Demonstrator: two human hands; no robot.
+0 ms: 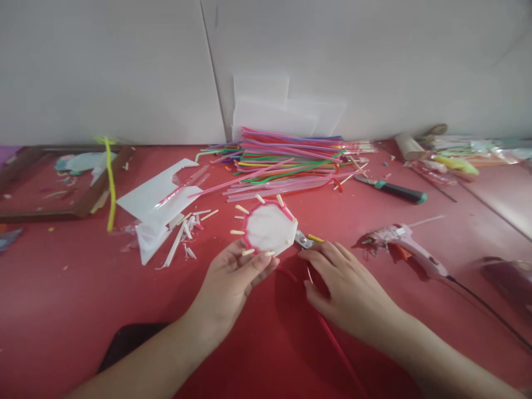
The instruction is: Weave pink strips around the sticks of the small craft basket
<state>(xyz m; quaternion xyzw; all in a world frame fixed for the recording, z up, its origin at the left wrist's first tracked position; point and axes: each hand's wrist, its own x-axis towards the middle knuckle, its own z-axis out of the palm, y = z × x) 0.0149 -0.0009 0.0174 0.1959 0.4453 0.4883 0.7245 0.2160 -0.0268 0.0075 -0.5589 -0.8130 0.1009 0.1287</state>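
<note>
My left hand [235,280] pinches the lower edge of a white many-sided disc [272,227], thumb in front. Short pale wooden pegs [242,209] stick out around its rim. A pink pipe cleaner [246,227] runs around the pegs along the left and top sides. My right hand [338,277] is curled over a small pair of pliers [303,240]; their metal jaws lie by the disc's right edge, and their handles are mostly hidden under my fingers. A long pink strand [336,341] trails below the right hand toward me.
A pile of coloured pipe cleaners [286,158] lies at the back. Right of it are a utility knife [393,190] and a glue gun [409,246] with a cord. Cut white card [153,194] and scraps lie left, near a brown frame [54,213]. A dark object [128,341] sits under my left forearm.
</note>
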